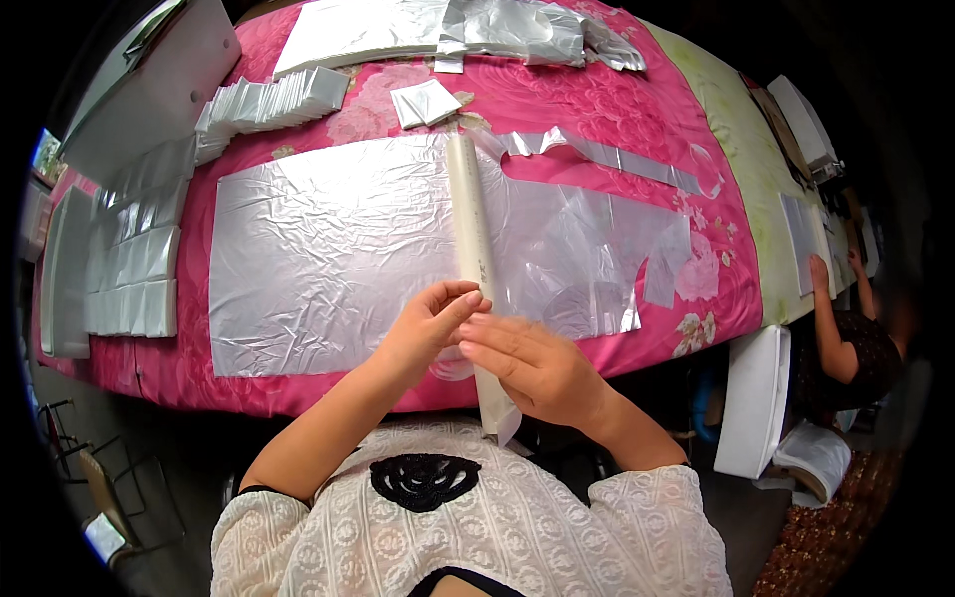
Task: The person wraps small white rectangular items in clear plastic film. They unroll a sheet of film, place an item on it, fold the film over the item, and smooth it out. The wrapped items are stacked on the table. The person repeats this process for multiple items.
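Note:
A thin, shiny white plastic sheet (328, 249) lies spread and wrinkled in front of me. Its right part, an apron-shaped film (567, 239) with a cut-out and loose straps, is more see-through. Down the middle runs a long cream flat bar (466, 199) with small dark marks, its near end reaching past the table edge. Over the bar's near half my hands meet. My left hand (430, 323) has its fingers curled and thumb pressed in; what they hold, if anything, is hidden. My right hand (532, 366) is slightly blurred, its fingers stretched toward the left one.
Folded white packets (139, 284) stand in rows at the left, with another row (269, 104) behind. One folded packet (425, 103) lies beyond the bar. Stacked sheets (368, 35) fill the far edge. At right, another person's arms (831, 318) rest near a green-covered table (721, 149).

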Tool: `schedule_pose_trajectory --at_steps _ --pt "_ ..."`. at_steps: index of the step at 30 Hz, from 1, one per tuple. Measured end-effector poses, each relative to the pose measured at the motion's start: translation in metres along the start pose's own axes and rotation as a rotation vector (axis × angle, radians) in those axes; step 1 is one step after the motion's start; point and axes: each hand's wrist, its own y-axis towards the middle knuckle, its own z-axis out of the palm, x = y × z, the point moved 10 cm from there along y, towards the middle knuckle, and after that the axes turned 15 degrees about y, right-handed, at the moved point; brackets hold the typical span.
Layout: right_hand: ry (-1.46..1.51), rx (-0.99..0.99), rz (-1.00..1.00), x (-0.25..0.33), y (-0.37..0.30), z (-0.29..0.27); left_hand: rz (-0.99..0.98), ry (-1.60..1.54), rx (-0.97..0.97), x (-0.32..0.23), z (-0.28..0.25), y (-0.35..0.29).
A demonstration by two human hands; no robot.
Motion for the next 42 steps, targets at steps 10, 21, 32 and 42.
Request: schedule_pose_trajectory --at_steps 10,21,32,42 --pt "0.109 -0.121 0.96 -0.068 -0.07 0.0 0.091 0.006 0.015 0.001 0.004 0.002" --pt "0.353 -0.376 0.829 -0.066 -0.058 -0.028 0.024 -0.061 0.016 0.007 0.001 0.006" --pt "0.269 -0.207 0.686 -0.052 -0.035 0.007 -0.041 0.036 0.088 0.016 -0.011 0.005" --pt "0.727 -0.452 0.792 -0.102 -0.061 0.009 0.065 0.042 0.033 0.009 -0.001 0.013"
